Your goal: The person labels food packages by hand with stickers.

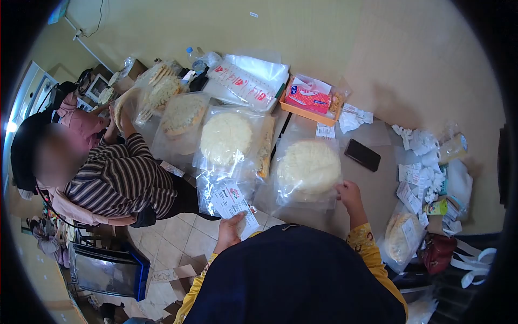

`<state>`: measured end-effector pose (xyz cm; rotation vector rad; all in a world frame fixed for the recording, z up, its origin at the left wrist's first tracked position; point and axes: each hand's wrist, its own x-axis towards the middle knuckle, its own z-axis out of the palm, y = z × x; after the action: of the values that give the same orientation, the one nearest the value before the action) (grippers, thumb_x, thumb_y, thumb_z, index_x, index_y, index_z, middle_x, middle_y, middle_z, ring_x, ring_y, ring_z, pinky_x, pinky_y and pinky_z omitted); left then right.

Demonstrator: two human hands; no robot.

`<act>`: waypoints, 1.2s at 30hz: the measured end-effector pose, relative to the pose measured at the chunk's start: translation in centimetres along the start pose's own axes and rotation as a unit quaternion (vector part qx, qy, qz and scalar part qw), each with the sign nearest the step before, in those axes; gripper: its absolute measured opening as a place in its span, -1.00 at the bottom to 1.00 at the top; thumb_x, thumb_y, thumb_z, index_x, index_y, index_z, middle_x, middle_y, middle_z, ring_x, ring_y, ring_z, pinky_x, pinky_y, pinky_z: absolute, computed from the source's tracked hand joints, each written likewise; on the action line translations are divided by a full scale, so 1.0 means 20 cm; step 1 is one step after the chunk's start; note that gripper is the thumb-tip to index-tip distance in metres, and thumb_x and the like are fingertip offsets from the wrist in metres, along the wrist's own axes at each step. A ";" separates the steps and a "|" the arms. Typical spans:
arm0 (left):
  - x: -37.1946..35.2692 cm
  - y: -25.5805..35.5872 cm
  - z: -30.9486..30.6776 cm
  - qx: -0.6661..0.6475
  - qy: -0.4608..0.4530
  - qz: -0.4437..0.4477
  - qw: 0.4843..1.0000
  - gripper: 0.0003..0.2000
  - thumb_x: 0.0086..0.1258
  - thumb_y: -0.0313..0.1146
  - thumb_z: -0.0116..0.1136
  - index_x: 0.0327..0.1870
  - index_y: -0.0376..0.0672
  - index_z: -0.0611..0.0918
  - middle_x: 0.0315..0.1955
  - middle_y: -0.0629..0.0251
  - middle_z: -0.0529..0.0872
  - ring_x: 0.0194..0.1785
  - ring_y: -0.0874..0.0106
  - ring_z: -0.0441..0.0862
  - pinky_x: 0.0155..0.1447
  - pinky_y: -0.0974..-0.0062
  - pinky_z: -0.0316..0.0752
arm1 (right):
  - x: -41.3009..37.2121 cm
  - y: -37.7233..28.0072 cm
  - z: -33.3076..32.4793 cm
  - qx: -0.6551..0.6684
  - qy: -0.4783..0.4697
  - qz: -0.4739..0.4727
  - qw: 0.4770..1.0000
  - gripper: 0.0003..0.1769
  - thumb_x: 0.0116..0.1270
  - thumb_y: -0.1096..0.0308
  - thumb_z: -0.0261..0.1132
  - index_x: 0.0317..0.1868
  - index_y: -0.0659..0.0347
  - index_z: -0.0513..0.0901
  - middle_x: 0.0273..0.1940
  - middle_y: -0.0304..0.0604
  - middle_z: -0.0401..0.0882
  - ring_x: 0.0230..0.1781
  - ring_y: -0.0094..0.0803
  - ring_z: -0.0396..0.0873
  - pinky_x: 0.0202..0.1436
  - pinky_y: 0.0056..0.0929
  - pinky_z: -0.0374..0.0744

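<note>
The person's left hand [229, 233] came up from the near edge with the wrist bent back, palm toward the body. Its grip was closed on the near end of a printed bag [231, 198], thumb on top. This clear bag, with a white sheet and red mark inside, lay over the near edge of the desk [380, 186], left of centre.

The right hand [350, 195] reached forward on a yellow sleeve [367, 243] with the fingers curled. It rested at the near right edge of a bagged flatbread [308, 167] lying flat in the middle of the desk. Whether that grip pinched the plastic or only touched it could not be told.

Five bagged flatbreads could be counted on the desk. One was at the right hand, and three ran in a row toward the far left [225, 137] [183, 113] [163, 89]. The fifth [399, 240] was at the near right.

At the far left, a co-worker's hand [120, 117] in a striped sleeve held up one more flatbread [128, 100].

One black phone [362, 155] lay just right of the middle flatbread. One orange tray [294, 109] with a red box stood at the far side, and one stack of printed bags [245, 81] lay to its left. Loose paper slips [421, 162] were heaped at the right.
</note>
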<state>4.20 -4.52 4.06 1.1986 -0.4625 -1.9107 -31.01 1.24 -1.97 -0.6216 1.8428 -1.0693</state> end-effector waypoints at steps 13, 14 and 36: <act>0.03 -0.02 0.01 0.001 0.006 -0.004 1.000 -0.71 0.22 -0.57 -0.05 -0.02 -0.41 0.48 -0.23 0.04 0.64 -0.16 0.22 0.60 -0.01 0.29 0.50 | -0.09 -0.24 0.10 0.403 -0.136 -0.044 0.904 -0.81 0.15 0.51 -0.02 -0.25 0.41 0.44 -0.16 0.04 0.49 -0.20 -0.02 0.57 -0.13 -0.06 0.59; 0.04 -0.03 0.00 -0.011 0.013 0.001 1.000 -0.71 0.22 -0.57 -0.05 -0.02 -0.41 0.48 -0.22 0.04 0.64 -0.15 0.22 0.61 -0.01 0.27 0.50 | -0.08 -0.17 0.10 0.393 -0.134 -0.024 0.909 -0.80 0.13 0.51 -0.01 -0.25 0.42 0.44 -0.17 0.03 0.49 -0.21 -0.03 0.57 -0.14 -0.07 0.60; 0.11 0.47 -0.59 0.031 -0.009 0.026 0.999 -0.62 0.13 -0.63 0.00 0.04 -0.40 0.42 -0.14 0.08 0.60 -0.07 0.20 0.58 0.01 0.29 0.47 | 0.11 -0.42 1.23 0.016 -0.221 0.008 0.975 -0.66 0.24 0.13 0.22 -0.30 0.31 0.54 -0.44 -0.17 0.56 -0.52 -0.44 0.56 -0.48 -0.52 0.55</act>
<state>18.13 -10.69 3.40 1.1982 -0.5607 -1.8761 -10.59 -15.00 -1.41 -0.7555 1.4383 -0.8649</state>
